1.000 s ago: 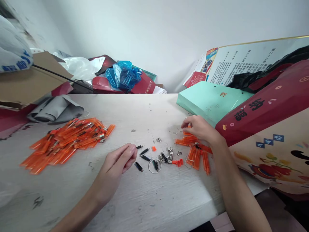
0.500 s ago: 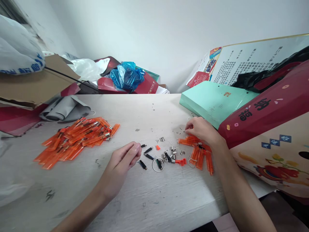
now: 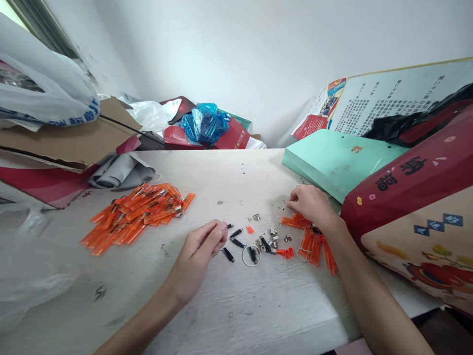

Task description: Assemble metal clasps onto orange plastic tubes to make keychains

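My left hand (image 3: 207,246) is closed, thumb pressed on the fingers, just left of several small black cylinders with metal ends (image 3: 236,241). What it holds, if anything, is hidden. With fingers pinched together, my right hand (image 3: 310,203) rests low over the table beside tiny metal bits (image 3: 281,207); whatever is between its fingertips is too small to name. Orange translucent lighter bodies (image 3: 314,249) lie under and below that hand. Between the hands are metal lighter caps (image 3: 273,234), small orange pieces (image 3: 285,253) and a pale ring (image 3: 244,262).
A pile of orange lighters (image 3: 136,214) lies on the white table (image 3: 229,187) to the left. A mint-green box (image 3: 340,158) and a large red bag (image 3: 406,197) stand on the right. Cardboard (image 3: 70,138), plastic bags and a blue bag (image 3: 205,123) line the left and back.
The view has turned slightly left, so everything sits further right in the picture. Both hands keep nearly the same places over the table, still closed; the right fingertips have shifted slightly.
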Available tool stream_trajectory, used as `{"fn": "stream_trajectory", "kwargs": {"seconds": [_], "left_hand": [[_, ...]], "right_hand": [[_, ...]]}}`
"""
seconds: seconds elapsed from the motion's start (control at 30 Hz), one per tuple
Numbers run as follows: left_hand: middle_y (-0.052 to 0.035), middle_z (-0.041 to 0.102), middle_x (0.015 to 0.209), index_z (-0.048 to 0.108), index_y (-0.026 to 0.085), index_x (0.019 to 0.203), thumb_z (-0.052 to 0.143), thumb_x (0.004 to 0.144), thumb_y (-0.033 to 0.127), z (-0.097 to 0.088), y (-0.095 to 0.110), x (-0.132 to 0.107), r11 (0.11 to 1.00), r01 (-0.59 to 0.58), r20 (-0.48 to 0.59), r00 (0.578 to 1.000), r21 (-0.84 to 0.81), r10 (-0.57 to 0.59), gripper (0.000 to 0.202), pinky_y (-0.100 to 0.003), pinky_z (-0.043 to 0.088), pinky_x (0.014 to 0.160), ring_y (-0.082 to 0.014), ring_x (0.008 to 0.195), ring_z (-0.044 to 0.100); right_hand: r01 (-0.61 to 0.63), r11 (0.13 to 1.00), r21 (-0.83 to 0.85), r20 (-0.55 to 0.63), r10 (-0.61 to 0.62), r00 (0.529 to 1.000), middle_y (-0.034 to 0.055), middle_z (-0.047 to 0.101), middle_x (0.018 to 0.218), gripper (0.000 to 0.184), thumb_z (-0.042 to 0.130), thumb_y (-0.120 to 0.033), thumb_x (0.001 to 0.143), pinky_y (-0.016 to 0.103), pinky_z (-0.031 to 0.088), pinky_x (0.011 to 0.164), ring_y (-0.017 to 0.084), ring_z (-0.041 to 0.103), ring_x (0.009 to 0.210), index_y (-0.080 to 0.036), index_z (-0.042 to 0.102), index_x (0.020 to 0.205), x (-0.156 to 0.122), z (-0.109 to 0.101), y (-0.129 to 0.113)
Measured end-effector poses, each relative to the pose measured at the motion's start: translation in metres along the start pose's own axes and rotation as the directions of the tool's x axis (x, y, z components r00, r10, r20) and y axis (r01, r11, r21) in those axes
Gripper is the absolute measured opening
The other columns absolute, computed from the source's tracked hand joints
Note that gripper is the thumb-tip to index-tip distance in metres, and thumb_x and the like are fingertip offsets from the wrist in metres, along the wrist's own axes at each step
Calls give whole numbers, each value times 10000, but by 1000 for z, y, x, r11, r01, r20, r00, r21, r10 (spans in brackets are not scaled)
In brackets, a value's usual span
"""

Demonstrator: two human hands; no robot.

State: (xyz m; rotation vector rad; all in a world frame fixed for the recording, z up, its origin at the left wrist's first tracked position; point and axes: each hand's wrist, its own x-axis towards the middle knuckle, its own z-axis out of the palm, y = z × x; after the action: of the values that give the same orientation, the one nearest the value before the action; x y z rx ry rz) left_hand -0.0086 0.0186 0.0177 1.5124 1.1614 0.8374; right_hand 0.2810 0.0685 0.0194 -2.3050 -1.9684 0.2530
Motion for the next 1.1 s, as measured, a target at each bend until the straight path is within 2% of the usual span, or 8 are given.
{"fn": "stream_trajectory", "kwargs": {"seconds": [0.13, 0.47, 0.73, 0.9, 1.1], "left_hand": [[30, 343, 648, 411, 202, 694, 470, 981, 549, 0, -1, 0, 1000, -1, 5, 1000, -11, 1, 454, -270, 270, 543, -133, 600, 301], [29, 346, 672, 412, 201, 710, 466, 988, 555, -1, -1, 0, 1000, 10, 15, 1000, -10, -10, 454, -275, 266, 552, -131, 611, 306], [35, 339, 663, 406, 200, 707, 472, 977, 534, 2, 0, 0, 1000, 10, 12, 1000, -25, -10, 434, -276, 253, 542, -123, 602, 302], [40, 333, 645, 401, 201, 695, 466, 973, 523, 2, 1, 0, 999, -2, 9, 1000, -36, 2, 431, -276, 253, 539, -118, 588, 290], [37, 347, 643, 410, 198, 694, 479, 968, 508, 1, 2, -1, 999, -8, 5, 1000, -43, 9, 419, -275, 258, 538, -117, 588, 301]], "right_hand": [[-46, 999, -7, -20, 46, 999, 91, 712, 748, 149, 670, -258, 813, 306, 303, 562, 163, 558, 605, -196, 753, 706, 2, 1, 4], [-72, 997, -8, 20, 72, 997, 81, 703, 740, 171, 687, -287, 790, 312, 314, 556, 179, 583, 622, -200, 703, 643, 4, 4, 5], [-87, 996, -35, 34, 88, 996, 79, 663, 685, 136, 648, -213, 761, 302, 294, 576, 171, 564, 606, -190, 685, 633, 4, 4, 2], [-45, 999, -9, 70, 46, 996, 71, 659, 670, 199, 618, -225, 795, 301, 284, 562, 164, 537, 591, -183, 676, 610, 3, 1, 0], [20, 996, 82, 109, -28, 994, 67, 723, 770, 152, 618, -214, 805, 281, 322, 571, 157, 577, 641, -199, 758, 746, -4, -9, 5]]}}
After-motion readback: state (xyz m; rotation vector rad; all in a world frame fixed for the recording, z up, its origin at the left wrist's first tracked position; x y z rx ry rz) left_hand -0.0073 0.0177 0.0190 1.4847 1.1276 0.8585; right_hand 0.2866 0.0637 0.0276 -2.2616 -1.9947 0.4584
